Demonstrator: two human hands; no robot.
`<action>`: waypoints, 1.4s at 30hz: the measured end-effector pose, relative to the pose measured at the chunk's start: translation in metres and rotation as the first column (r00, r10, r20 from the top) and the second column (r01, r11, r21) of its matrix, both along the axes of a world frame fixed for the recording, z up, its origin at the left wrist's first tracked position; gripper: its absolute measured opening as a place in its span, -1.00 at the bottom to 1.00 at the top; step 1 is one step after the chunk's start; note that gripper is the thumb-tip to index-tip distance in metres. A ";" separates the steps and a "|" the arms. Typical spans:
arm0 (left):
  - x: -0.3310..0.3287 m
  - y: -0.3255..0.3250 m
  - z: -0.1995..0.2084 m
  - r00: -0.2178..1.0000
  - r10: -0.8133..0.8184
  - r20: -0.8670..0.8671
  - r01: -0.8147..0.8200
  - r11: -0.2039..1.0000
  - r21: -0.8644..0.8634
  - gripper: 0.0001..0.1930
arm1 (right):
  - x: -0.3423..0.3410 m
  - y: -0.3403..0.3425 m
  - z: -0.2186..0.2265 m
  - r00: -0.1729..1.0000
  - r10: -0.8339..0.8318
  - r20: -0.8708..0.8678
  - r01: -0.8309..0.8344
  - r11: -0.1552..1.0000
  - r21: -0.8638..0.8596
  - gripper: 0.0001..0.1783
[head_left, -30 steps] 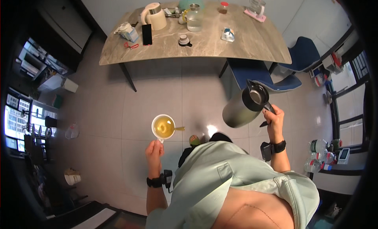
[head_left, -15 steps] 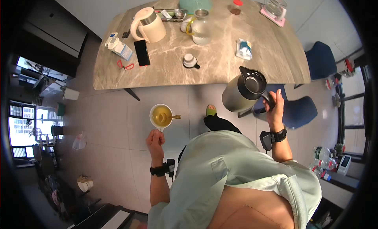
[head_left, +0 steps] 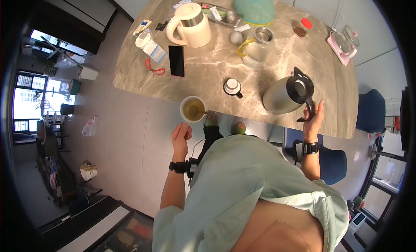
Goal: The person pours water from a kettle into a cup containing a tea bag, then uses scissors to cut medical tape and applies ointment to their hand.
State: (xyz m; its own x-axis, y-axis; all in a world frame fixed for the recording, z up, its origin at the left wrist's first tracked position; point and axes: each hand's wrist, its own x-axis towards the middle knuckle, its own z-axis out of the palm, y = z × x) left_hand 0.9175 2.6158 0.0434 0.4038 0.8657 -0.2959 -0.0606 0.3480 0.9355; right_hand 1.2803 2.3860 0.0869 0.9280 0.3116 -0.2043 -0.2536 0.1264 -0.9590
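My left hand (head_left: 180, 137) is closed on the handle of a white cup (head_left: 183, 115), just off the table's front edge. Yellowish liquid fills part of the cup, and a spoon (head_left: 203, 112) leans out over its rim. On the right, my right hand (head_left: 315, 117) grips the black handle of a grey vacuum jug (head_left: 281, 96) with a black spout and collar. The jug is over the tabletop; I cannot tell whether its base touches. Between cup and jug, a white-and-black stopper (head_left: 232, 85) lies on the table.
On the marbled table (head_left: 208, 72) stand a cream kettle (head_left: 201, 35), a glass pitcher (head_left: 260, 48), a black phone (head_left: 177, 61) and red-handled scissors (head_left: 154, 68). Farther back are a teal dome cover (head_left: 255, 8), a red-lidded jar (head_left: 300, 31) and a glass pot (head_left: 342, 42). Blue chairs (head_left: 370, 111) flank the right side.
I have come closer to the table. The jug has gone from in front of the edge to over the tabletop; the cup has come up near the edge. Both stay in hand.
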 end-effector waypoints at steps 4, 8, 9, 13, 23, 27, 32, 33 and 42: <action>0.012 0.033 -0.005 0.994 -0.105 0.027 0.105 0.995 0.003 -0.69 | 0.003 0.016 0.001 0.997 -0.054 0.063 0.053 0.998 0.024 -0.44; 0.019 0.069 -0.016 0.981 -0.192 -0.033 0.193 0.981 0.034 -0.67 | 0.000 0.032 0.004 0.989 -0.139 0.049 0.141 0.989 -0.045 -0.43; 0.021 0.076 -0.019 0.976 -0.216 -0.040 0.218 0.975 0.041 -0.67 | -0.001 0.033 0.002 0.985 -0.152 0.079 0.154 0.988 -0.021 -0.43; 0.028 0.104 -0.035 0.963 -0.261 -0.060 0.265 0.963 0.051 -0.66 | -0.004 0.036 -0.003 0.972 -0.226 0.069 0.227 0.974 -0.018 -0.45; 0.055 0.154 -0.089 0.939 -0.303 -0.163 0.309 0.951 0.008 -0.61 | -0.006 0.033 -0.019 0.944 -0.293 0.155 0.300 0.954 -0.024 -0.48; 0.068 0.162 -0.111 0.943 -0.305 -0.131 0.300 0.952 -0.058 -0.63 | -0.005 0.029 -0.021 0.940 -0.277 0.200 0.297 0.952 -0.077 -0.50; 0.088 0.167 -0.123 0.943 -0.320 -0.087 0.311 0.945 -0.103 -0.64 | -0.004 0.023 -0.004 0.975 -0.142 0.173 0.184 0.948 -0.258 -0.41; 0.092 0.168 -0.125 0.955 -0.284 -0.082 0.274 0.954 -0.118 -0.64 | -0.004 0.021 -0.003 0.974 -0.098 0.205 0.154 0.947 -0.280 -0.40; 0.109 0.174 -0.127 0.974 -0.226 0.002 0.225 0.972 -0.072 -0.69 | -0.034 -0.017 -0.020 0.935 -0.312 0.168 0.352 0.869 -0.347 -0.56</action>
